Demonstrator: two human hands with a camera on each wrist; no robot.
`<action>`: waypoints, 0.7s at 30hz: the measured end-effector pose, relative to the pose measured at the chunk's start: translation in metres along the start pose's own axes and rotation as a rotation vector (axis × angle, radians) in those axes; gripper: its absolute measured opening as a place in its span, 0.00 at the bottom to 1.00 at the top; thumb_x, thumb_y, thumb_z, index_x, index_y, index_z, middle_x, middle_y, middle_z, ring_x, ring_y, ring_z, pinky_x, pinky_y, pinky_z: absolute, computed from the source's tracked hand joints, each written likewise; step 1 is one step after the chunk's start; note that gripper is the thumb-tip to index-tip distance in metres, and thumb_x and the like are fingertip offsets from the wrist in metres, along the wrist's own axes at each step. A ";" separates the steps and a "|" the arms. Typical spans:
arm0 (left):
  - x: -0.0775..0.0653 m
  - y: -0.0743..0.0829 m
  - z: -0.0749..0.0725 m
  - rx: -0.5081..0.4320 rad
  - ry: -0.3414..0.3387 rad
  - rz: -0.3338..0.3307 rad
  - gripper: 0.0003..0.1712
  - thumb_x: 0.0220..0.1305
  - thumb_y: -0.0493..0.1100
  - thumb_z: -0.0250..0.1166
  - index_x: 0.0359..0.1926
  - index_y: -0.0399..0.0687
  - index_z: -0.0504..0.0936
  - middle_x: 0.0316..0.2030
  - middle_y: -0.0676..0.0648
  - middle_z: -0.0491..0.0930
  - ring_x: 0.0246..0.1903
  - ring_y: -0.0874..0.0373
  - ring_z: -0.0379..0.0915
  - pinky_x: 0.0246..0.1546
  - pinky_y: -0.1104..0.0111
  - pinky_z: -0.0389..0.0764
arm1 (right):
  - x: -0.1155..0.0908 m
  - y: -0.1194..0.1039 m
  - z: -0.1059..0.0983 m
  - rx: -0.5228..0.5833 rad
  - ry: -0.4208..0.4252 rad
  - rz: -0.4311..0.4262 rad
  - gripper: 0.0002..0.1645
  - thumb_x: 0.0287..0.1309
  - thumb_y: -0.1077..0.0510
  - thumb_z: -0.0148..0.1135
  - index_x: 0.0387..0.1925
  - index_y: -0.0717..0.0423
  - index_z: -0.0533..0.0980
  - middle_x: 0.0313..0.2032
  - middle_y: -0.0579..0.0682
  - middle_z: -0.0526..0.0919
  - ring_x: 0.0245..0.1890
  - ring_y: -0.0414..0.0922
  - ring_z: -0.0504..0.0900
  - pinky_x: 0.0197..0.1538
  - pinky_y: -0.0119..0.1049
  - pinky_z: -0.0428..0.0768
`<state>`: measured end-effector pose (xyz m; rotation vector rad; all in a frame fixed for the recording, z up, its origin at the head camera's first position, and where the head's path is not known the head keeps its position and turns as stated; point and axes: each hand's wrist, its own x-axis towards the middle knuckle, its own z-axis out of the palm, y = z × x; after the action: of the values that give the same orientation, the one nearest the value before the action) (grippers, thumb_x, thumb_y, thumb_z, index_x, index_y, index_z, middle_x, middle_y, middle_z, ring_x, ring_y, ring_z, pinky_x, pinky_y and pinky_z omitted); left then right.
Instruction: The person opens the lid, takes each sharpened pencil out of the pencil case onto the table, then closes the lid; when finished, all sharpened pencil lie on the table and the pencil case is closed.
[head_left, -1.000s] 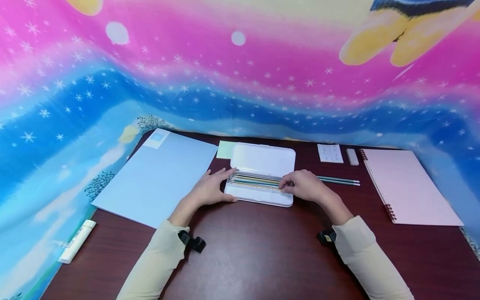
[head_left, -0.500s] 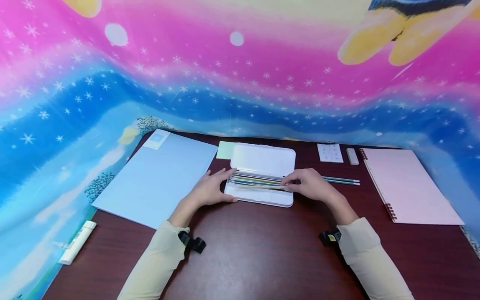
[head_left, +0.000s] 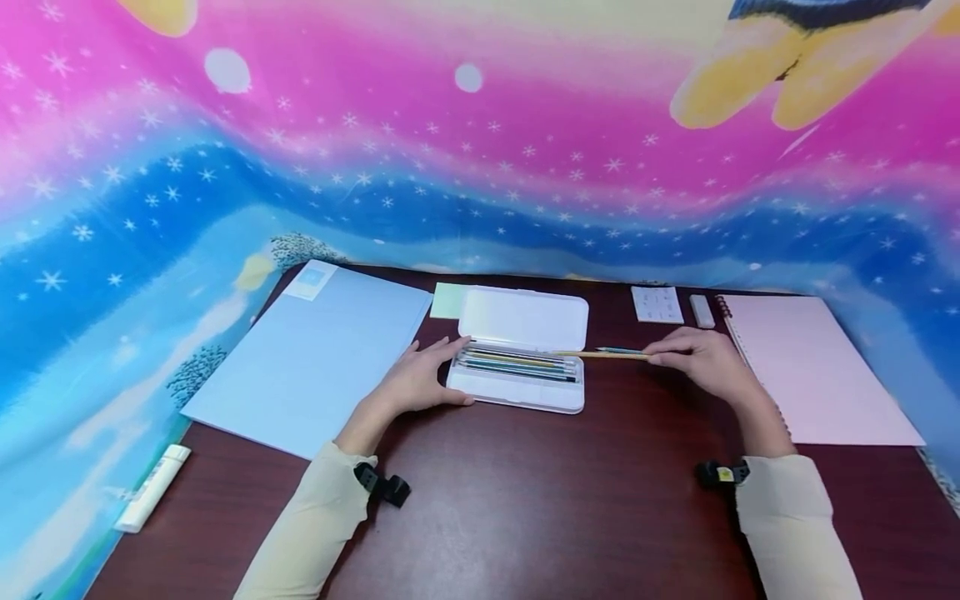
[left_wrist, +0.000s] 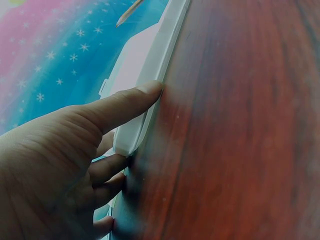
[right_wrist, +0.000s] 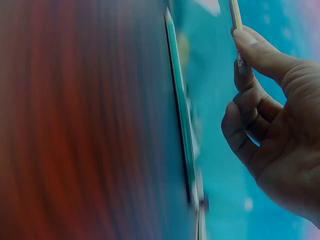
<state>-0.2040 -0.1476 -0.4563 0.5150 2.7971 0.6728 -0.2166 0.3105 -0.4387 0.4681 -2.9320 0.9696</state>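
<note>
Head view alone shows pencils (head_left: 517,367) in the case (head_left: 516,397).

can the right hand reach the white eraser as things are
Probably yes: the white eraser lies just beyond the right hand, with nothing seen between them. That hand pinches a yellow pencil, though, so it would likely have to set that down first.

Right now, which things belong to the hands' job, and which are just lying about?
Likely in use:
- yellow pencil in the right hand
- white pencil case held by the left hand
- pencils inside
- green pencil outside it

Likely idle:
- blue folder
- white tube
- green paper
- printed slip
- eraser
- pink spiral notebook
</note>
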 end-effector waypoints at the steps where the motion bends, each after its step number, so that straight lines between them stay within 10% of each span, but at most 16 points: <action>1: 0.000 0.000 0.000 0.000 0.001 -0.001 0.58 0.52 0.64 0.76 0.79 0.61 0.58 0.75 0.44 0.66 0.78 0.49 0.53 0.80 0.45 0.43 | -0.004 0.006 -0.006 -0.002 -0.009 0.032 0.10 0.65 0.46 0.67 0.43 0.42 0.90 0.43 0.48 0.88 0.42 0.32 0.79 0.44 0.26 0.78; 8: 0.000 0.000 0.001 0.000 -0.001 0.006 0.58 0.52 0.65 0.76 0.79 0.61 0.58 0.75 0.44 0.65 0.78 0.48 0.53 0.80 0.45 0.43 | -0.030 0.044 -0.039 0.009 -0.099 0.287 0.24 0.67 0.37 0.62 0.50 0.48 0.87 0.56 0.61 0.84 0.60 0.59 0.75 0.60 0.58 0.75; 16: 0.002 -0.002 0.002 0.001 -0.002 -0.006 0.58 0.52 0.65 0.76 0.80 0.63 0.57 0.75 0.44 0.65 0.79 0.49 0.52 0.80 0.45 0.42 | -0.038 0.066 -0.048 -0.034 -0.089 0.340 0.27 0.66 0.35 0.61 0.53 0.49 0.86 0.57 0.62 0.82 0.44 0.41 0.74 0.41 0.32 0.74; 21: 0.004 -0.003 0.004 0.004 -0.003 -0.005 0.58 0.52 0.65 0.76 0.80 0.63 0.57 0.75 0.45 0.65 0.79 0.50 0.53 0.80 0.45 0.42 | -0.035 0.066 -0.046 -0.010 -0.107 0.336 0.28 0.65 0.34 0.62 0.53 0.48 0.86 0.59 0.62 0.81 0.53 0.49 0.76 0.49 0.41 0.78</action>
<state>-0.2070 -0.1467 -0.4615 0.5095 2.7970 0.6649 -0.2057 0.3971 -0.4441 0.0239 -3.1774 0.9844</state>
